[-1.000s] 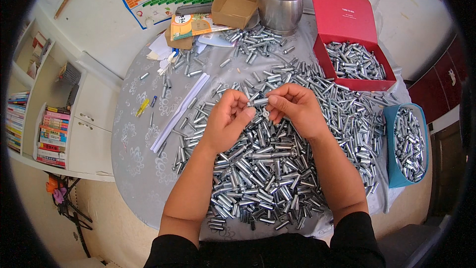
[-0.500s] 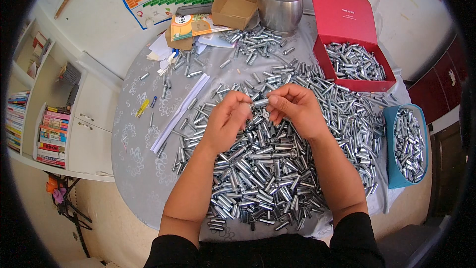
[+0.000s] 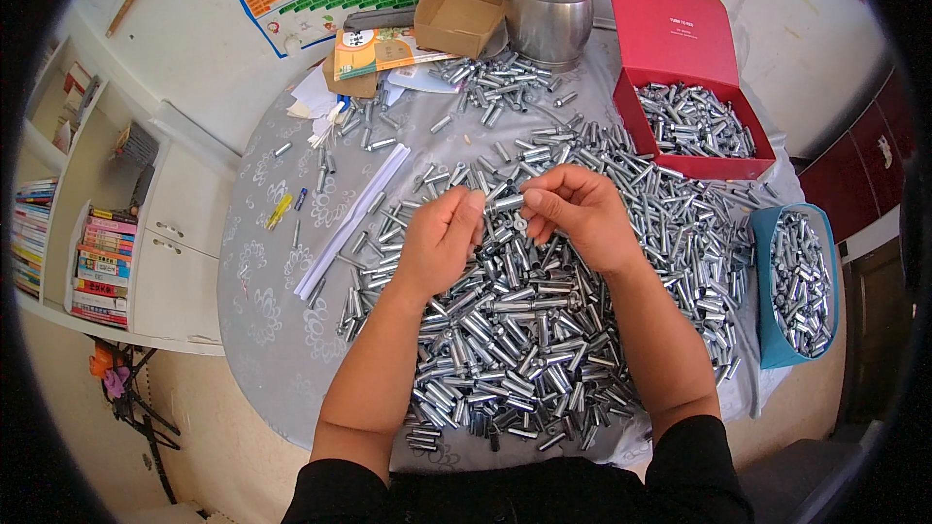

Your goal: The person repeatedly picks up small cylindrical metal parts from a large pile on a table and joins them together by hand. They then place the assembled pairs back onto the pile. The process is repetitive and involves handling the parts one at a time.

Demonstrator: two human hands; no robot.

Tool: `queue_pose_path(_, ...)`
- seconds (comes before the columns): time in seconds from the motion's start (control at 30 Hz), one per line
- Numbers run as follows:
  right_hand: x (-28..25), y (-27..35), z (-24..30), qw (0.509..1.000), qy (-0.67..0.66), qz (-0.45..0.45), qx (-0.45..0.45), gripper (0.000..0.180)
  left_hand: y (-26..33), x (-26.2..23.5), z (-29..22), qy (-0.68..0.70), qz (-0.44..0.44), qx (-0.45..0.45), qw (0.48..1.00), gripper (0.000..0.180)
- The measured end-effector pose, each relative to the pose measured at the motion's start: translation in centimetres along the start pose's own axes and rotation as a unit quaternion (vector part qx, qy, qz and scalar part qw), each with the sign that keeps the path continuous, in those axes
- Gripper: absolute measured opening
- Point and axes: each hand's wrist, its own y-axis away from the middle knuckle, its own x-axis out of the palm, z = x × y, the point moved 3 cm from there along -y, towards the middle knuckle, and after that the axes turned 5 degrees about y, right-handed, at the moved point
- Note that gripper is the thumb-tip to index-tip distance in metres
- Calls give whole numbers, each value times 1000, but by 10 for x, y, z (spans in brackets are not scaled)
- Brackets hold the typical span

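Above a heap of silver expansion bolts (image 3: 515, 330), my two hands meet at one expansion bolt (image 3: 505, 203) lying about level between them. At its left end, my left hand (image 3: 443, 241) pinches with thumb and forefinger. The thumb and fingers of my right hand (image 3: 580, 216) close on its right end. Just under the held bolt a small washer-like ring (image 3: 520, 224) shows near my right fingertips; whether it is held or lies on the heap I cannot tell. My fingertips partly hide both ends of the bolt.
A red box (image 3: 694, 167) full of such bolts stands open at the back right, a blue bin (image 3: 767, 291) of them at the right edge. Behind are a steel canister (image 3: 550, 15) and a cardboard box (image 3: 461, 15). A folded white paper strip (image 3: 354, 218) lies left.
My left fingers have shifted and rolled over the bolt's left end, the thumb now pointing more upward. The right hand and the bolt stay almost where they were.
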Motion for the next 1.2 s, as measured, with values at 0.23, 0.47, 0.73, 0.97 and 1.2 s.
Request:
queue_pose_path(0.23, 0, 0, 0, 1000, -5, -6, 6, 12, 1, 9, -13, 63, -23, 89, 994, 13)
queue_pose_path(0.47, -2, 0, -1, 1000, 0, -10, 0, 12, -2, 5, -6, 89, -48, 95, 990, 23)
queue_pose_path(0.73, 2, 0, -2, 1000, 1, 12, 10, 13, 0, 8, -11, -15, -54, 120, 991, 21)
queue_pose_path(0.97, 2, 0, -3, 999, 37, 7, -11, 13, 0, 1, -3, -33, -45, 112, 992, 14)
queue_pose_path(1.2, -9, -2, -3, 996, 30, -82, -19, 12, 0, -7, -6, 81, -49, 86, 992, 4)
